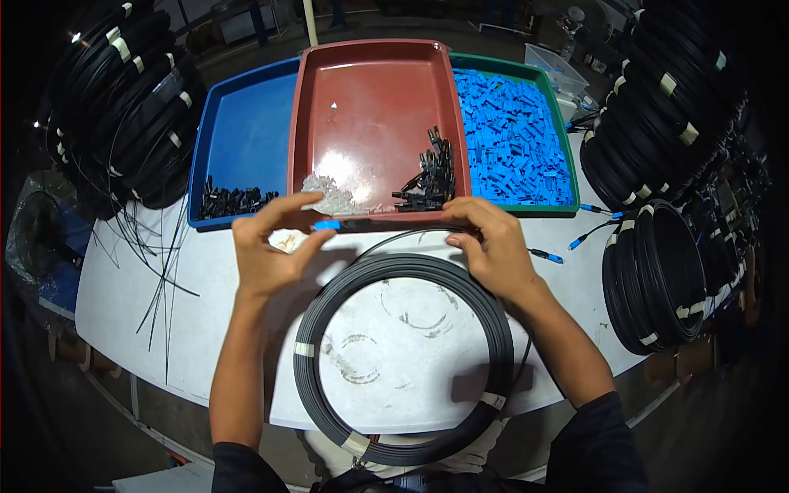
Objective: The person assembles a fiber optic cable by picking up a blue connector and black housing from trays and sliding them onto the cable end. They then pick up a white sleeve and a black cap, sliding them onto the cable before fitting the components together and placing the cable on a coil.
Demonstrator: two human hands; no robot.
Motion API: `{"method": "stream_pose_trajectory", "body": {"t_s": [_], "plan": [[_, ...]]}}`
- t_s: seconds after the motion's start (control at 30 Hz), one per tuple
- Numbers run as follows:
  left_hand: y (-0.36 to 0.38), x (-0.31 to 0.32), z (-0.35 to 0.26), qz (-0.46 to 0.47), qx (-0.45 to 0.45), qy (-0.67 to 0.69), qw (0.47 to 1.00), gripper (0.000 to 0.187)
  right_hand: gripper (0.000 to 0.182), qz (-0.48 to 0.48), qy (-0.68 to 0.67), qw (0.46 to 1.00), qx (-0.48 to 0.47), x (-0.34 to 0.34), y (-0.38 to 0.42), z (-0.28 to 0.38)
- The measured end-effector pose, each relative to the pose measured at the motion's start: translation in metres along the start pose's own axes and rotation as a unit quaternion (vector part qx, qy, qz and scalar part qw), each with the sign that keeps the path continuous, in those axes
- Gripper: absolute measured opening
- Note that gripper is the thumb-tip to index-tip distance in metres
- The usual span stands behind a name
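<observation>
A blue cable connector (pixel 327 224) with a black body sits at my left hand (pixel 271 246), against the tip of my thumb. My left index finger curves above it. From the connector the black rear part (pixel 378 224) runs level to the right, in front of the red tray. My right hand (pixel 497 251) pinches the black cable at that end between thumb and fingers. Below both hands lies a coil of black cable (pixel 308 386), bound with pale tape in several places.
A blue tray (pixel 246 131) and the red tray (pixel 370 99) hold black parts; the red one also has clear pieces (pixel 333 195). Blue connector housings (pixel 514 140) fill a green tray (pixel 567 156). Cable coils stand left (pixel 123 99) and right (pixel 657 271), with loose connectors (pixel 546 256) nearby.
</observation>
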State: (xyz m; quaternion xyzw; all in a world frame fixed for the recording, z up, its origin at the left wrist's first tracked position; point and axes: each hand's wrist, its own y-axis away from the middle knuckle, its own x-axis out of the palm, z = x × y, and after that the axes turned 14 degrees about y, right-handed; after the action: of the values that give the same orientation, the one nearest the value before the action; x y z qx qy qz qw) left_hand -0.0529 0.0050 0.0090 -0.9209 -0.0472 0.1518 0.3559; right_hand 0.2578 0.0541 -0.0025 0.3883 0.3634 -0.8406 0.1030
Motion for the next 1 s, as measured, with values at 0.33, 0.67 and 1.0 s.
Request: {"method": "stream_pose_trajectory", "body": {"t_s": [0.33,0.67,1.0], "plan": [[-0.003,-0.046,0.011,0.127,0.009,-0.119,0.985,0.043,0.017,0.145,-0.100,0.964,0.198,0.000,-0.002,-0.012],[0.012,0.013,-0.050,0.114,0.091,-0.063,0.987,0.033,0.018,0.181,-0.326,0.894,0.249,0.015,0.001,-0.018],[0.097,0.108,-0.166,0.432,-0.105,-0.018,0.896,0.082,0.039,0.212,-0.365,0.893,0.157,0.016,0.003,-0.026]]}}
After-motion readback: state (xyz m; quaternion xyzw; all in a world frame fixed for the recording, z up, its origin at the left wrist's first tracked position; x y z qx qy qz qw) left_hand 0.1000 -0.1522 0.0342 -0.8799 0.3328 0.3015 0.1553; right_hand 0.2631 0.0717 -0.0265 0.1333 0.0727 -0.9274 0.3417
